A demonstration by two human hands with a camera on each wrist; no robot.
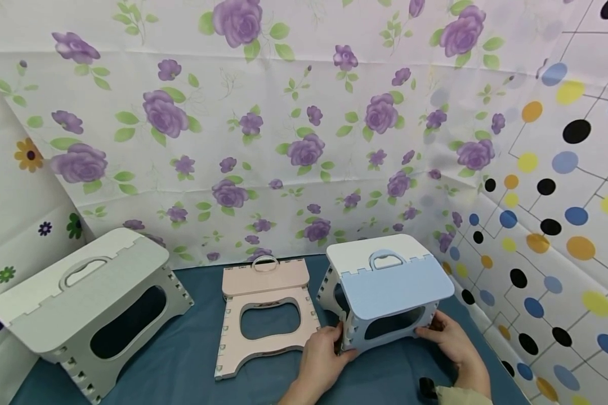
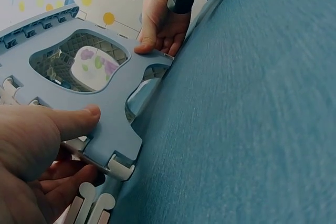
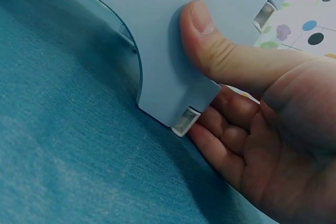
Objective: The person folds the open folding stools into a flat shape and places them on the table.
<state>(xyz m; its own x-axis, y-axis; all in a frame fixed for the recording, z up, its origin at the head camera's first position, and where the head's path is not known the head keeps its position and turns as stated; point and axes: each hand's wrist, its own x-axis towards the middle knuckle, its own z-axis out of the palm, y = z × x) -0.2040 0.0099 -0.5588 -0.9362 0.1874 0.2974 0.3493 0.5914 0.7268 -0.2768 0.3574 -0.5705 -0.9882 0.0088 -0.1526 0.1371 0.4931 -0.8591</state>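
Note:
A blue and white folding step stool (image 1: 400,289) stands unfolded on the right of the blue cloth in the head view. My left hand (image 1: 321,357) grips its near left leg, and the left wrist view shows the thumb (image 2: 79,121) on the outer face with the fingers behind the edge. At the near right leg, my right hand (image 1: 453,340) holds the stool too. In the right wrist view, its thumb (image 3: 202,30) presses the blue panel (image 3: 168,72) while the other fingers curl behind the leg's foot.
A pink folding stool (image 1: 266,284) lies folded flat in the middle, close beside my left hand. On the left stands an unfolded grey and white stool (image 1: 106,281). Floral and dotted sheets (image 1: 284,129) hang behind and at the sides of the blue cloth (image 1: 182,360).

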